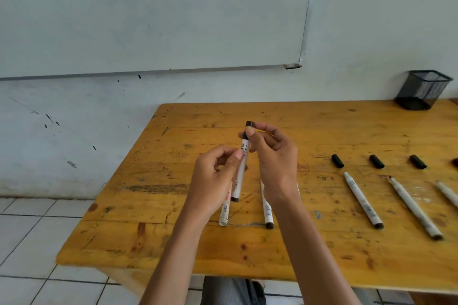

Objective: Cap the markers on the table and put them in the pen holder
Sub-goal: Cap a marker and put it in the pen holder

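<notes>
I hold one white marker (240, 176) upright above the wooden table (322, 131). My left hand (215, 181) grips its barrel. My right hand (272, 156) pinches the black cap (248, 129) sitting on its top end. Under my hands lie two more white markers (224, 213) (267, 210), partly hidden. To the right lie three uncapped markers (363, 202) (415, 209) (448, 193), with loose black caps (337, 161) (376, 161) (417, 161) in a row above them. A black mesh pen holder (422, 89) stands at the table's far right corner.
A whiteboard (148, 20) with handwriting hangs on the wall behind the table. White floor tiles (37, 242) lie to the left of the table's left edge. Another dark cap (455, 162) shows at the right frame border.
</notes>
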